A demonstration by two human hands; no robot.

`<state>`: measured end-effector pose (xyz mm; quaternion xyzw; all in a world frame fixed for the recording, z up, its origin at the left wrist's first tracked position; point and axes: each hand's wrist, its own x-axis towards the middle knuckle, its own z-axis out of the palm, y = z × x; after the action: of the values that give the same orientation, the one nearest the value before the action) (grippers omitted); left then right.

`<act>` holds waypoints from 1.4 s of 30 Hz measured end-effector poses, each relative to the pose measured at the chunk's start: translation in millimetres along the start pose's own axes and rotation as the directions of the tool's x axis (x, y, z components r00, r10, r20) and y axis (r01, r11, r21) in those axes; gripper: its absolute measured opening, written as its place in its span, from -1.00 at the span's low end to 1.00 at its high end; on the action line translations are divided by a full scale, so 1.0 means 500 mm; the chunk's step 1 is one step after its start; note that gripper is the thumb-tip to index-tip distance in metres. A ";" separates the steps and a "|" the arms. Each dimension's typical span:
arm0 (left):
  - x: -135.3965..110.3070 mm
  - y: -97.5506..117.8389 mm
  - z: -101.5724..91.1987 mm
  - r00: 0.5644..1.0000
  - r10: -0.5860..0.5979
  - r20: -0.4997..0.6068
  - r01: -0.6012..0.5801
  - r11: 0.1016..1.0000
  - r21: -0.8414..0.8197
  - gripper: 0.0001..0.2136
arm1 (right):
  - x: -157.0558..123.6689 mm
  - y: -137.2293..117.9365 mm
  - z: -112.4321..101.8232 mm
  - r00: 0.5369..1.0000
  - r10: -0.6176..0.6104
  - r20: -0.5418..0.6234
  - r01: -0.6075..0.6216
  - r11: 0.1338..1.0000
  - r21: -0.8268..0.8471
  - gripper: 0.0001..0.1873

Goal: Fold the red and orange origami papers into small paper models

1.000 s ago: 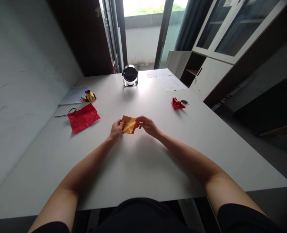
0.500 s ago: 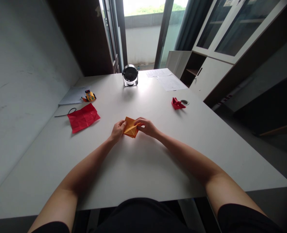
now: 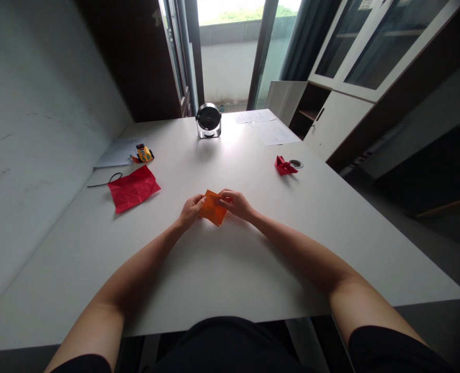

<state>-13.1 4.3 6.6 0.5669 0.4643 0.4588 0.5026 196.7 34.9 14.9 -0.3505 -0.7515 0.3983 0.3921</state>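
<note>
Between my hands is a folded sheet of orange origami paper [image 3: 214, 210], held just above the white table [image 3: 230, 280]. My left hand [image 3: 191, 210] pinches its left edge, thumb on top. On the opposite side, my right hand [image 3: 235, 203] is closed on the upper right edge with thumb and fingertips. The face toward me looks plain and deep orange, with one corner pointing down. Layers behind that face are hidden from view.
Left lies a creased red paper sheet [image 3: 134, 189] beside a black cord [image 3: 103, 182] and a yellow toy vehicle [image 3: 144, 153]. Right, a folded red paper piece [image 3: 284, 166] sits by a tape roll [image 3: 296, 164]. A round black device [image 3: 208, 118] and printed papers [image 3: 274, 133] stand farther back.
The orange paper now shows a plain, darker face instead of the lighter creased one. It has shifted slightly right and down, and both hands still hold it.
</note>
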 end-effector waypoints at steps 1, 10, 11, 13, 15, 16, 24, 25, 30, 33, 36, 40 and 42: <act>-0.001 0.001 0.000 1.000 0.006 0.000 -0.006 1.000 0.012 -0.65 | 0.000 0.002 0.000 1.000 0.014 -0.011 -0.014 1.000 -0.019 -0.64; -0.013 0.011 0.003 0.997 0.069 0.038 -0.073 0.993 0.098 -0.61 | 0.001 0.012 0.001 0.991 0.101 -0.087 -0.105 0.994 -0.041 -0.59; -0.013 0.009 0.004 0.997 0.074 0.038 -0.077 0.992 0.105 -0.63 | 0.001 0.012 0.001 0.990 0.108 -0.088 -0.111 0.994 -0.027 -0.60; -0.012 0.005 0.006 0.996 0.084 0.025 -0.086 0.992 0.097 -0.66 | 0.001 0.011 0.003 0.990 0.109 -0.091 -0.110 0.994 -0.002 -0.63; -0.011 0.001 0.006 0.996 0.086 0.004 -0.086 0.993 0.081 -0.67 | 0.001 0.012 0.005 0.989 0.104 -0.105 -0.103 0.995 0.014 -0.69; -0.011 0.000 0.007 0.996 0.084 -0.009 -0.083 0.993 0.079 -0.68 | 0.001 0.013 0.005 0.988 0.101 -0.113 -0.100 0.995 0.021 -0.71; -0.015 0.003 0.005 0.991 0.135 -0.012 -0.128 0.959 0.253 -0.71 | 0.002 0.017 0.004 0.990 0.136 -0.044 -0.136 0.991 -0.001 -0.67; -0.016 0.004 0.004 0.991 0.136 -0.004 -0.129 0.946 0.298 -0.71 | 0.001 0.017 0.003 0.990 0.138 -0.033 -0.138 0.990 -0.014 -0.65; -0.018 0.005 0.002 0.990 0.139 0.031 -0.139 0.894 0.426 -0.66 | -0.004 0.011 0.008 0.992 0.121 0.039 -0.118 0.991 -0.070 -0.63; -0.019 0.007 0.004 0.986 0.166 0.019 -0.157 0.881 0.447 -0.67 | -0.007 0.004 0.014 0.988 0.104 0.114 -0.090 0.988 -0.122 -0.64; -0.019 0.010 0.007 0.984 0.179 -0.005 -0.159 0.883 0.442 -0.67 | -0.009 -0.002 0.019 0.984 0.085 0.157 -0.062 0.987 -0.148 -0.62; -0.018 0.013 0.008 0.984 0.171 -0.038 -0.148 0.925 0.349 -0.62 | -0.010 -0.006 0.018 0.983 0.092 0.160 -0.073 0.990 -0.120 -0.56; -0.017 0.014 0.008 0.984 0.163 -0.070 -0.140 0.956 0.258 -0.59 | -0.010 -0.008 0.015 0.985 0.097 0.145 -0.084 0.992 -0.089 -0.55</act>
<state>-10.0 -5.1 12.6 0.6387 0.4961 0.4585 0.3684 191.4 26.7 13.8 -0.3695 -0.7779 0.4093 0.3014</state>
